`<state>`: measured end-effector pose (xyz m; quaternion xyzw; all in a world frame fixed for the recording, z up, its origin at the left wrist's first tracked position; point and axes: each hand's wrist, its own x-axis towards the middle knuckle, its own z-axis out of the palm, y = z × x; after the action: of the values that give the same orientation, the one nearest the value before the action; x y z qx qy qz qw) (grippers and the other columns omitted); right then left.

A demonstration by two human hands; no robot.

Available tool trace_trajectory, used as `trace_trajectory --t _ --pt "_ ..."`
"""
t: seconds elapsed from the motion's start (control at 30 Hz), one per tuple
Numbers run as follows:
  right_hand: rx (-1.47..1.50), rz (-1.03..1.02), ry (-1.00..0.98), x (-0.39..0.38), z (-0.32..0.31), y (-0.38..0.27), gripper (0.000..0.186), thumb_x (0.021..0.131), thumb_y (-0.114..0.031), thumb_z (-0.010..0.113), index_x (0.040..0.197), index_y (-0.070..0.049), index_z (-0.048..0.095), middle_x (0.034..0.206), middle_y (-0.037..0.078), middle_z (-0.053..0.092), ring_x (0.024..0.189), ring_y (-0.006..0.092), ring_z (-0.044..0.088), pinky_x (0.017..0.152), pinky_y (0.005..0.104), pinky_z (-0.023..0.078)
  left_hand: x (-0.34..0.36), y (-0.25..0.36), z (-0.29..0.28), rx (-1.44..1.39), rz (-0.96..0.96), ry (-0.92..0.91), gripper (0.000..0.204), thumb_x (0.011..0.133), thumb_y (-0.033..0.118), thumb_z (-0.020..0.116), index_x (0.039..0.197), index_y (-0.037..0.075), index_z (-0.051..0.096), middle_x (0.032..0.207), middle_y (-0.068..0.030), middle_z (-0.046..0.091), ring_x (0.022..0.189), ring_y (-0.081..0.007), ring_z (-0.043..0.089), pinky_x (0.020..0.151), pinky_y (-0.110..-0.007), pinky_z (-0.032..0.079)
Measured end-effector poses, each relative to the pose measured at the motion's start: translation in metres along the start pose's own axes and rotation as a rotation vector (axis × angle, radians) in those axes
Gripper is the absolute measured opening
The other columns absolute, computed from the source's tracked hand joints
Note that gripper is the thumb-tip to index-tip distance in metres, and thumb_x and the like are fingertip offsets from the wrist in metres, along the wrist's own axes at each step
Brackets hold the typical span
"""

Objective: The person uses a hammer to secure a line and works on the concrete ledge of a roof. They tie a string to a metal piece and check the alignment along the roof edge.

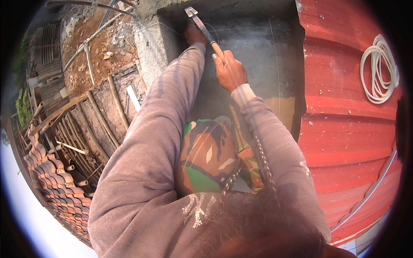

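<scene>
My right hand [231, 71] is closed around the wooden handle of a hammer [202, 26]. Its pale metal head points up and to the left, toward the top of the view. Just under the hammer, my left hand [193, 34] rests in shadow close to the rough concrete wall [150, 51]. The fingers of that hand are dark and partly hidden, so what they hold, if anything, does not show. Thin string [274, 51] runs over the dark grey surface [247, 53] beside both hands, and a loose strand curls near the hammer handle.
Red corrugated sheeting [335, 129] spans the right side, with a coiled white hose [378, 71] on it. Left of the wall lie bare earth with rubble [114, 53], wooden poles [103, 122] and a tiled roof [60, 185]. My knee in camouflage trousers [208, 157] is below my hands.
</scene>
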<state>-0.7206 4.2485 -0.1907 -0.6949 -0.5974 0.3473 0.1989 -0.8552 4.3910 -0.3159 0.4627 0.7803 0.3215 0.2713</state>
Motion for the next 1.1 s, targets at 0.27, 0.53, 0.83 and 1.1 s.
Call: trace_trajectory --t 0.27,0.53,0.83,1.1 --pt "-0.105 -0.017 0.001 0.007 -0.001 0.009 0.033 0.107 -0.040 0.055 0.104 -0.007 0.053 0.085 0.026 0.073 0.079 0.0485 0.071 0.070 0.0580 0.057 -0.005 0.009 0.003 0.010 0.000 0.037 0.030 0.090 0.020 0.075 0.116 0.008 0.067 0.103 -0.0212 0.075 0.102 -0.0423 0.073 0.087 -0.050 0.058" --pt "-0.055 0.010 -0.028 0.006 -0.004 0.013 0.033 0.107 -0.040 0.055 0.104 -0.007 0.056 0.089 0.026 0.074 0.084 0.0481 0.072 0.075 0.0573 0.057 -0.003 0.012 0.002 -0.013 -0.059 0.010 0.028 0.088 0.019 0.078 0.111 0.005 0.069 0.105 -0.0242 0.075 0.105 -0.0447 0.072 0.089 -0.053 0.058" --pt "0.005 0.064 -0.062 0.005 -0.002 0.010 0.035 0.106 -0.041 0.056 0.104 -0.006 0.058 0.091 0.026 0.075 0.087 0.0487 0.072 0.079 0.0583 0.057 -0.009 0.020 -0.005 0.049 -0.088 -0.023 0.020 0.094 0.013 0.071 0.112 0.007 0.068 0.105 -0.0227 0.075 0.102 -0.0425 0.073 0.087 -0.051 0.058" --pt "0.054 0.069 -0.067 -0.003 -0.017 -0.004 0.036 0.106 -0.040 0.056 0.102 -0.005 0.059 0.092 0.025 0.075 0.088 0.0476 0.073 0.080 0.0563 0.057 -0.001 0.006 0.002 0.057 -0.030 -0.030 0.020 0.101 0.023 0.064 0.111 0.006 0.066 0.100 -0.0223 0.075 0.096 -0.0419 0.074 0.079 -0.052 0.057"
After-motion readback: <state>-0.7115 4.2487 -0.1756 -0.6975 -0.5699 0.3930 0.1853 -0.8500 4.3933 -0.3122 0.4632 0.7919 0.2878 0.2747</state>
